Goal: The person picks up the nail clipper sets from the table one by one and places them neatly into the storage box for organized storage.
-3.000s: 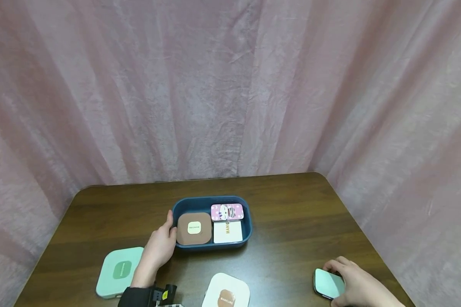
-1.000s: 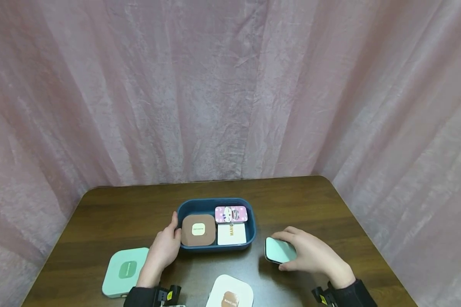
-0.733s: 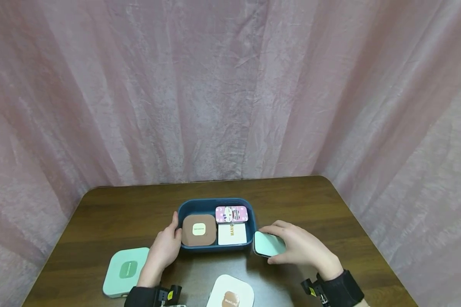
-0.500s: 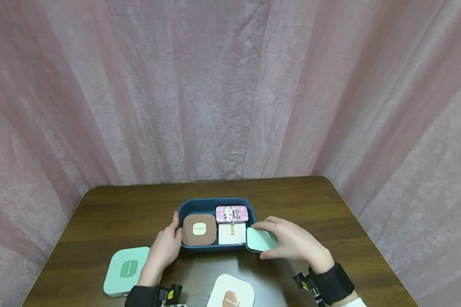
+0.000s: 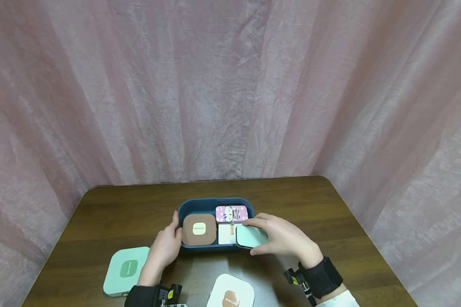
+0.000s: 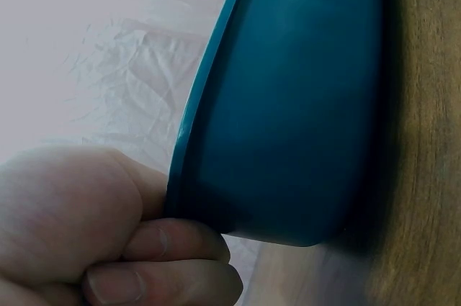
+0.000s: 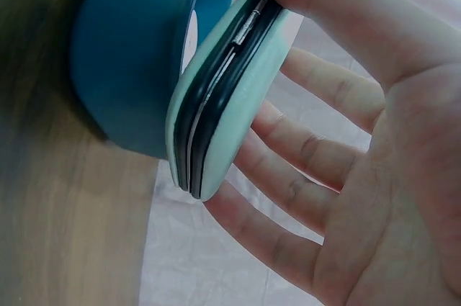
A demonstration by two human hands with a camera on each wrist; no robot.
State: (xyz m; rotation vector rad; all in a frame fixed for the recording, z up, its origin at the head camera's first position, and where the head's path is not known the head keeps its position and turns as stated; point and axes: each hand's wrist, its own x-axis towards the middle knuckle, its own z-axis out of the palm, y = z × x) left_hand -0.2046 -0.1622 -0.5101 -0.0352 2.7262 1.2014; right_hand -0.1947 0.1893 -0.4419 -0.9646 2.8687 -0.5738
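A dark blue oblong box (image 5: 199, 207) stands on the table. My left hand (image 5: 163, 249) holds its left end; in the left wrist view thumb and fingers pinch the box's rim (image 6: 189, 122). Over the box's right end my right hand (image 5: 286, 238) grips a small mint hinged case (image 5: 251, 236) between thumb and fingers. Seen from the right wrist, the mint case (image 7: 241, 104) is tilted, its silver hinge (image 7: 252, 21) and dark seam showing, close to the box's rim. Inside the box lie a brown square case (image 5: 192, 238), a pink cartoon tin (image 5: 224, 215) and a white case (image 5: 226, 234), partly covered by the mint case.
Left of the left forearm lies a larger mint square case (image 5: 117, 277). A white case with a brown label (image 5: 236, 283) lies at the front, cut off by the frame's edge. The wooden table (image 5: 330, 213) ends at a pink curtain (image 5: 230, 85).
From the table's right side, my right hand has carried the small mint case leftward until it overlaps the box's right end. My left hand has stayed on the box.
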